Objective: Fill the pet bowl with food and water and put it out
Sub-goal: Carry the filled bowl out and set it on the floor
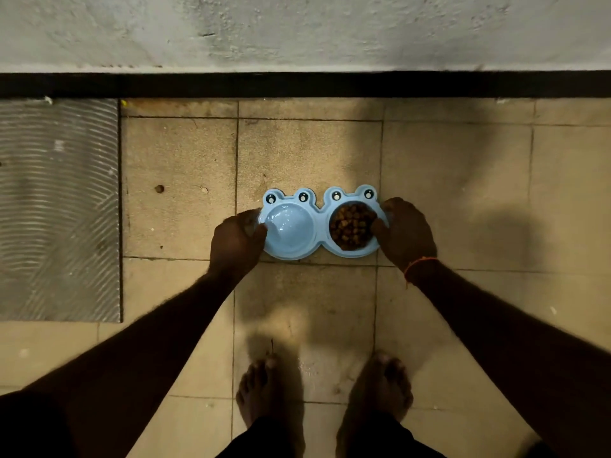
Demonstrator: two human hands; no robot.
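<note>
- Head view, looking straight down at a beige tiled floor (456, 200) with dark grout lines, where a light blue plastic double pet bowl (320, 223) shaped like two frog faces sits flat on a tile, in front of the person's two bare feet (325, 395).
- Four cartoon eyes stand along the far rim of the bowl, two above each compartment.
- Left compartment (291, 226) holds what looks like clear water with a faint sheen; the level is hard to judge.
- Right compartment is filled with brown dry kibble (352, 226), heaped close to the rim.
- Left hand (236, 241) is clamped on the left end of the bowl, thumb over the rim and just into the water compartment, fingers curled around the outer edge.
- Right hand (406, 231) grips the right end, thumb lying on the rim at the edge of the kibble, fingers wrapped around the outside.
- An orange thread band (418, 264) circles the right wrist.
- Both forearms reach down from the lower corners of the frame.
- Beyond the bowl, a black strip (297, 84) runs along the base of a rough grey wall (297, 31).
- A grey ribbed mat (59, 209) lies on the floor well to the left of the bowl.
- One small dark speck (159, 188) lies on a tile between the mat and the bowl.
</note>
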